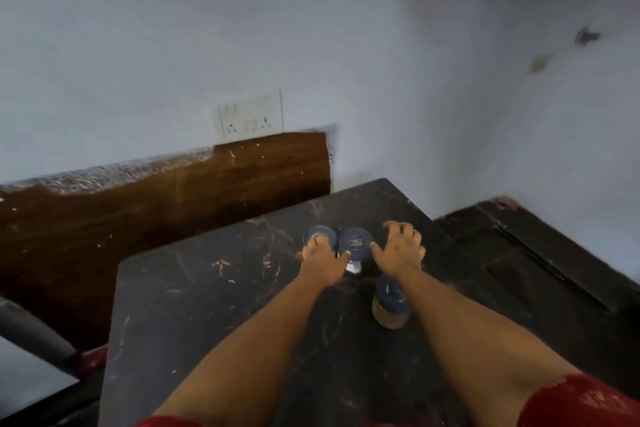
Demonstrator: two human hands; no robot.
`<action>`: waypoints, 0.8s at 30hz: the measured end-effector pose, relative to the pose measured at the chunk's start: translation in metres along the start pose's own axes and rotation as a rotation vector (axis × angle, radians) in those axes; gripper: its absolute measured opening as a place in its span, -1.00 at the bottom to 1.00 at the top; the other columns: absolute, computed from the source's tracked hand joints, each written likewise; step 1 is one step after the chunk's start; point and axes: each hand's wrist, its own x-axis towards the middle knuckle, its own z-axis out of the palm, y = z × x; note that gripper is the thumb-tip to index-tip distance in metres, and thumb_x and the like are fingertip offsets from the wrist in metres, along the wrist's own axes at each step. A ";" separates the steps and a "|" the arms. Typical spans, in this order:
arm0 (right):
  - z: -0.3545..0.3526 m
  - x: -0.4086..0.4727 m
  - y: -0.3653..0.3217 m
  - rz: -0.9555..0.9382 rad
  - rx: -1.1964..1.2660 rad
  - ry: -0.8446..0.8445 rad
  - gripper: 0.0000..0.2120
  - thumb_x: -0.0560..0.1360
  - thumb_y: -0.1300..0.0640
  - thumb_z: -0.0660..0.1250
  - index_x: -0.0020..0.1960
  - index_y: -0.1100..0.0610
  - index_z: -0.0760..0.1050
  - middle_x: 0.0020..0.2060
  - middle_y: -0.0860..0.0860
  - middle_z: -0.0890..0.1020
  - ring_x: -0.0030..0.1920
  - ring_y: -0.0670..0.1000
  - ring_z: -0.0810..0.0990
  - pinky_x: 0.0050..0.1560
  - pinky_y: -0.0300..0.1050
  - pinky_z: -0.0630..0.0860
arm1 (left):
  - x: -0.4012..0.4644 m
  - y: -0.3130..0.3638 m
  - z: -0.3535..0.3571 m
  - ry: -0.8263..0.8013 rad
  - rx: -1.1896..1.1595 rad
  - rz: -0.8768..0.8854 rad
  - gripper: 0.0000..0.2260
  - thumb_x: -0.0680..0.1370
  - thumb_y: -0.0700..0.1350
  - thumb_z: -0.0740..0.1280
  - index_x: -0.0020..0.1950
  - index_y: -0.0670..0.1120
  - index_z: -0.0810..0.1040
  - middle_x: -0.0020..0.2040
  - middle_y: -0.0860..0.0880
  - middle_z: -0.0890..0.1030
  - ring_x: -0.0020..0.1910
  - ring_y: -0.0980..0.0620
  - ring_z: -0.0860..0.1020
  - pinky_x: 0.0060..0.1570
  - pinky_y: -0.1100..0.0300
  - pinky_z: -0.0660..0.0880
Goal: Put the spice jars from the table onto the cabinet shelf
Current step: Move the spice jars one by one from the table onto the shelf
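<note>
spice jars with dark blue lids are seen on the dark table [207, 305]: left jar [319, 235] and middle jar [356, 242] side by side, a third jar [391, 305] nearer. the left jar is gripped by the left hand [323, 262]. the right hand [398, 250] is spread with curled fingers beside the middle jar, nothing held.

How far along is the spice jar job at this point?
Nothing looks shelved; no shelf is in view. Three jars stand on the table. The left hand reaches over the left jar, the right hand beside the middle jar. The near jar waits untouched.
</note>
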 end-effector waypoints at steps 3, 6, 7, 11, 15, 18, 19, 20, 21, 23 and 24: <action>0.009 -0.016 0.031 0.078 -0.026 -0.064 -0.33 0.43 -0.25 0.35 0.43 -0.03 0.24 0.41 0.11 0.25 0.42 0.18 0.21 0.34 0.18 0.27 | -0.009 -0.005 0.036 -0.116 -0.048 0.049 -0.31 0.48 0.25 0.30 0.47 -0.12 0.22 0.41 -0.14 0.34 0.42 -0.19 0.31 0.37 -0.09 0.31; 0.014 -0.026 0.036 0.057 -0.090 -0.223 -0.14 0.32 -0.39 0.35 0.48 -0.07 0.15 0.45 0.11 0.18 0.45 0.20 0.15 0.38 0.22 0.23 | -0.007 -0.007 0.054 -0.182 -0.067 0.041 -0.29 0.46 0.30 0.21 0.47 -0.07 0.21 0.43 -0.13 0.34 0.44 -0.19 0.30 0.36 -0.15 0.34; 0.016 -0.028 0.037 0.051 -0.114 -0.294 -0.09 0.30 -0.39 0.37 0.50 -0.08 0.11 0.47 0.11 0.14 0.47 0.21 0.12 0.40 0.23 0.20 | -0.006 -0.007 0.058 -0.200 -0.088 0.040 -0.32 0.49 0.27 0.19 0.49 -0.08 0.19 0.46 -0.15 0.31 0.45 -0.20 0.28 0.38 -0.16 0.32; 0.015 -0.029 0.043 0.034 -0.266 -0.533 -0.07 0.33 -0.18 0.48 0.53 -0.17 0.01 0.51 0.09 0.01 0.51 0.23 0.01 0.44 0.23 0.16 | -0.004 0.001 0.061 -0.183 -0.134 0.028 -0.43 0.57 0.19 0.17 0.48 -0.09 0.21 0.45 -0.17 0.32 0.41 -0.19 0.32 0.37 -0.16 0.32; 0.010 -0.024 0.044 0.007 -0.333 -0.635 -0.11 0.37 0.05 0.48 0.52 -0.17 0.03 0.47 0.08 0.03 0.47 0.23 0.06 0.41 0.17 0.26 | 0.001 0.009 0.064 -0.169 -0.140 -0.008 -0.39 0.55 0.17 0.23 0.49 -0.11 0.19 0.47 -0.15 0.30 0.42 -0.19 0.32 0.39 -0.13 0.31; 0.012 -0.021 0.044 -0.007 -0.298 -0.656 -0.20 0.37 0.07 0.48 0.48 -0.13 0.13 0.38 0.10 0.17 0.41 0.23 0.17 0.35 0.14 0.37 | -0.002 0.014 0.066 -0.205 -0.092 0.020 -0.32 0.37 0.10 0.24 0.44 -0.11 0.22 0.41 -0.15 0.33 0.39 -0.19 0.33 0.35 -0.12 0.34; 0.011 -0.021 0.044 -0.014 -0.293 -0.642 -0.22 0.35 0.03 0.49 0.45 -0.12 0.17 0.35 0.10 0.21 0.39 0.23 0.21 0.32 0.14 0.40 | -0.005 0.015 0.066 -0.220 -0.063 0.032 -0.30 0.32 0.08 0.22 0.44 -0.11 0.22 0.40 -0.15 0.34 0.39 -0.19 0.33 0.35 -0.11 0.34; 0.009 -0.020 0.043 -0.017 -0.289 -0.628 -0.24 0.32 -0.01 0.50 0.43 -0.11 0.21 0.33 0.09 0.26 0.37 0.23 0.25 0.30 0.14 0.41 | -0.003 0.012 0.070 -0.245 -0.042 0.027 -0.27 0.29 0.08 0.23 0.44 -0.09 0.21 0.39 -0.14 0.35 0.39 -0.18 0.33 0.35 -0.10 0.34; 0.005 -0.018 0.040 -0.022 -0.288 -0.612 -0.24 0.28 -0.08 0.50 0.40 -0.09 0.25 0.32 0.09 0.31 0.35 0.22 0.30 0.28 0.14 0.43 | -0.002 0.008 0.072 -0.265 -0.029 0.025 -0.23 0.27 0.09 0.26 0.46 -0.07 0.20 0.38 -0.11 0.36 0.38 -0.17 0.33 0.34 -0.07 0.35; -0.005 -0.010 0.031 -0.057 -0.280 -0.584 -0.28 0.26 -0.22 0.45 0.35 -0.07 0.34 0.27 0.07 0.45 0.27 0.17 0.43 0.25 0.10 0.45 | 0.007 -0.004 0.080 -0.274 -0.042 0.021 -0.12 0.21 0.19 0.39 0.48 0.02 0.19 0.35 -0.04 0.40 0.37 -0.11 0.37 0.32 -0.04 0.39; -0.012 -0.006 0.024 -0.075 -0.263 -0.582 -0.34 0.29 -0.27 0.41 0.31 -0.05 0.40 0.21 0.06 0.52 0.20 0.13 0.50 0.22 0.07 0.46 | 0.006 -0.005 0.078 -0.278 -0.095 0.046 -0.10 0.18 0.22 0.46 0.47 0.08 0.21 0.34 0.01 0.43 0.35 -0.07 0.41 0.31 -0.03 0.43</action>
